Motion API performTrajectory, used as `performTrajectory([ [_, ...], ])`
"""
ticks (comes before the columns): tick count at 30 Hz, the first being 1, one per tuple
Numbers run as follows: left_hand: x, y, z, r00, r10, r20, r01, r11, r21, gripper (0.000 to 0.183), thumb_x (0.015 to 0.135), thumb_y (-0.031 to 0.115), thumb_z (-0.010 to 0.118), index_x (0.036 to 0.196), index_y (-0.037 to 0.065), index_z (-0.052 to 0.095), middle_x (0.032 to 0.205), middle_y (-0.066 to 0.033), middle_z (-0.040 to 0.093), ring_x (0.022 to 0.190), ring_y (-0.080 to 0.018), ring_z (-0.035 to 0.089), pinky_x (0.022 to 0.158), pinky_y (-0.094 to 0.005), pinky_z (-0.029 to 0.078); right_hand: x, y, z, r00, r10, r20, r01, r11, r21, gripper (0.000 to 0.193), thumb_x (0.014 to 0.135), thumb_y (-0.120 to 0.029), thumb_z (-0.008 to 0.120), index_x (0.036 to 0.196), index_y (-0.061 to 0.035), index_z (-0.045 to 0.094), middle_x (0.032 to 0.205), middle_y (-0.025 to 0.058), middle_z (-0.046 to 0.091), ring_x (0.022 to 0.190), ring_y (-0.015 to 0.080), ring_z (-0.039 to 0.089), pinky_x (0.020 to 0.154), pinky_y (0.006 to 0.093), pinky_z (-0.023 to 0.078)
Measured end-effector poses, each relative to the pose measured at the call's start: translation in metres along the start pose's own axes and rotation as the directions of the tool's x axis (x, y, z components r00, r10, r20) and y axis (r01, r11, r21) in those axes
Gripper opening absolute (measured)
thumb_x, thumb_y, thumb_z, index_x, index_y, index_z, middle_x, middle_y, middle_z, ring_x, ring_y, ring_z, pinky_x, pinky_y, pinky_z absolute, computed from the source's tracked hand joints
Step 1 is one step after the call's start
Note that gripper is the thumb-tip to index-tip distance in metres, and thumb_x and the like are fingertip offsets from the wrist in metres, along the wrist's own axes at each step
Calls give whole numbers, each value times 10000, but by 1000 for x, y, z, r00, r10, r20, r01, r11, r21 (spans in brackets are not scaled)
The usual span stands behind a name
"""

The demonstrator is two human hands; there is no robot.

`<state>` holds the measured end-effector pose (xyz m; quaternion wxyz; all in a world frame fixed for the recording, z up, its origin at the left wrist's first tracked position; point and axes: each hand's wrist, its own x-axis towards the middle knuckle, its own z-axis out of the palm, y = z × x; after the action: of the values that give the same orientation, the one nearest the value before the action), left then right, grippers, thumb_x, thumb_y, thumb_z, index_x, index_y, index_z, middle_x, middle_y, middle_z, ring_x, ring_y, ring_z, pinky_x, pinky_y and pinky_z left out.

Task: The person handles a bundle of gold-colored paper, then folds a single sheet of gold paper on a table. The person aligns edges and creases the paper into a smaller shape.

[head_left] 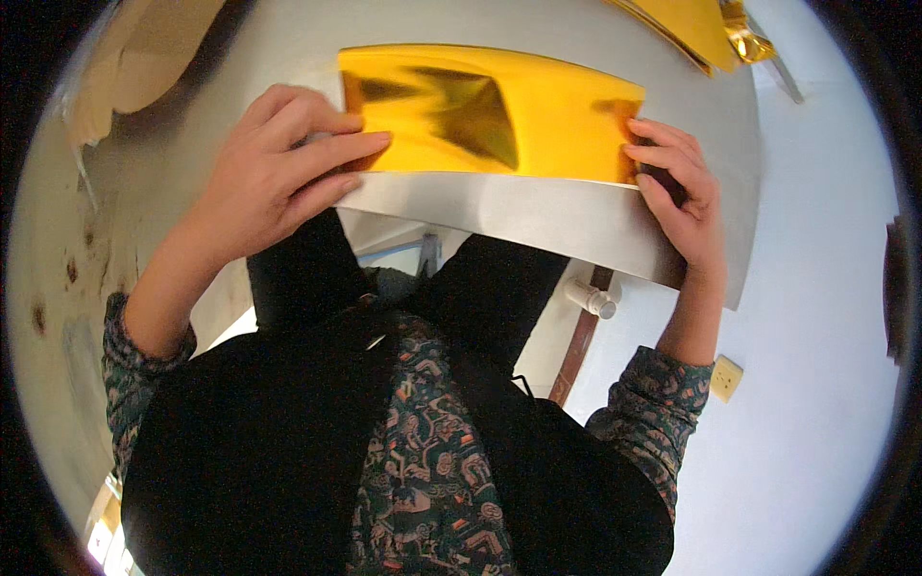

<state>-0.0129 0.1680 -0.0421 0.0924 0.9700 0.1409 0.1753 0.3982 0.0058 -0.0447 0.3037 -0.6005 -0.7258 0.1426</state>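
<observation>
A shiny gold foil sheet (562, 125), shaped like a wide strip, lies along the front edge of a grey metal table (288, 48). Dark reflections show on its left half. My left hand (288, 154) grips the strip's left end, fingers reaching over the foil and the lower ones near the table edge. At the right end, my right hand (684, 187) holds the short side with bent fingers, their tips at its border. Whether the sheet is one layer or folded, I cannot tell.
More gold sheets (672, 29) lie at the far right, beside a crumpled gold piece (747, 38). Brown cardboard (154, 58) stands at the far left. A white bottle (591, 299) is below the table, and a socket (726, 378) sits on the pale wall at right.
</observation>
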Motion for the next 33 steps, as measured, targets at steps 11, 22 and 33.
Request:
performTrajectory([
  [11,-1,-3,13,997,61,-52,-59,997,45,352,889,239,752,1228,145,731,1215,-58,637,1183,-295,572,1014,-417,478,-7,1,1,1000,21,17,-20,997,-75,318,842,-37,707,1154,-95,728,1363,90,685,1306,314,589,1130,449,436],
  [22,2,-4,19,994,109,-9,-109,994,-30,461,883,339,748,1281,123,659,1292,-61,644,1293,-269,564,1077,-444,463,-22,-12,8,1000,3,25,2,983,-184,347,860,-122,718,1206,-113,688,1408,91,654,1357,347,545,1157,472,401],
  [33,58,-3,23,986,162,50,-169,961,217,467,937,367,673,1389,256,628,935,-25,624,887,-228,653,799,-402,539,-23,-12,11,999,33,-5,-33,977,-210,297,889,-126,708,1184,-104,685,1403,74,659,1344,323,550,1158,453,404],
])
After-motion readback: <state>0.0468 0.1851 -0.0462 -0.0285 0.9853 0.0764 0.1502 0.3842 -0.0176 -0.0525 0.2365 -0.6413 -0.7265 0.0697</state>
